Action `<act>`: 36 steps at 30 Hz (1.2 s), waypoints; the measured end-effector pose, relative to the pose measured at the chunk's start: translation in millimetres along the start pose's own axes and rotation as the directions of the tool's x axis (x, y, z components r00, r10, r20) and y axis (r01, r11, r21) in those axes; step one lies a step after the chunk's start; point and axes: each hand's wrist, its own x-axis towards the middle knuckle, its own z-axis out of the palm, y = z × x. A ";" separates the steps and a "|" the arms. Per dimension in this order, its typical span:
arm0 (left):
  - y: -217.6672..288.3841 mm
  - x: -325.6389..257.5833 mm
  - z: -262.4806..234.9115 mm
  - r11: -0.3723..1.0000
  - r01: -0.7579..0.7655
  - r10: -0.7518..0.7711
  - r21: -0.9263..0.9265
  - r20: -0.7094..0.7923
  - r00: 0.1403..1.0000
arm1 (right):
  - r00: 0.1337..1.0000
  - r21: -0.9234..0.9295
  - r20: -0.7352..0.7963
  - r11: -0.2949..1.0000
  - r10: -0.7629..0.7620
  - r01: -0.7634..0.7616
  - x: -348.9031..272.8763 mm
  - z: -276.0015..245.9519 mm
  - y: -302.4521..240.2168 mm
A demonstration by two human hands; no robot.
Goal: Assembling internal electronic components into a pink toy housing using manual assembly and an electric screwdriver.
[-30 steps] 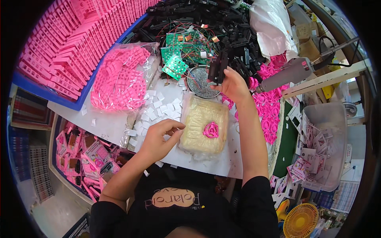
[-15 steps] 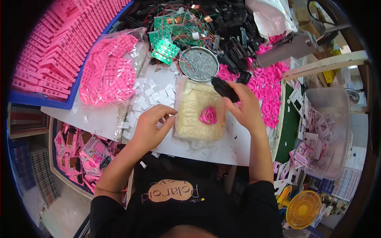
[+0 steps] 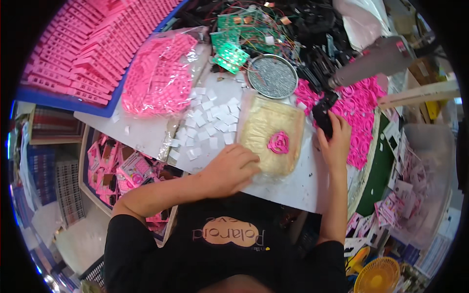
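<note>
My right hand (image 3: 336, 141) grips a black plastic part (image 3: 322, 116), held tilted just right of a cream-coloured padded block (image 3: 266, 115) in clear wrapping. On that block lies a small pink plastic ring piece (image 3: 278, 142). My left hand (image 3: 232, 168) is at the block's lower left corner, its fingers loosely bent and apart with nothing visible in them; its thumb is mostly hidden. A pile of pink rings (image 3: 359, 112) spreads beyond my right hand. Behind the block stands a round metal tin (image 3: 272, 75) filled with tiny silvery pieces.
A power screwdriver (image 3: 366, 61) hangs over the rings. Green circuit boards (image 3: 230, 57), black parts (image 3: 320, 63) and white squares (image 3: 210, 119) cover the table. Left are a bag of pink parts (image 3: 159, 78) and a blue crate (image 3: 100, 107); right, a clear bin (image 3: 435, 185).
My right hand has carried the black part rightward, off the block's upper corner, and turned it. My left hand has shifted down to the block's lower left corner. The whole view has swung slightly.
</note>
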 end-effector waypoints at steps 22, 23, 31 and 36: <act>3.5 -148.4 -129.8 0.709 0.022 -0.492 -0.705 -0.473 0.731 | 0.861 0.556 0.176 0.770 -0.477 0.313 69.6 2.4 -162.3; -14.1 -128.6 -145.1 0.698 0.548 -0.694 -0.460 -0.624 0.360 | 0.839 0.538 0.135 0.750 -0.526 0.384 90.6 13.3 -177.3; -160.5 -152.5 -126.5 0.524 0.517 -0.787 -0.677 -0.617 -0.010 | 0.872 0.360 0.283 0.887 -0.400 0.290 283.9 186.2 -340.7; -152.4 -133.5 -151.4 0.678 0.530 -0.652 -0.509 -0.749 0.116 | 0.764 0.369 0.585 0.928 -0.270 0.045 306.5 222.1 -342.2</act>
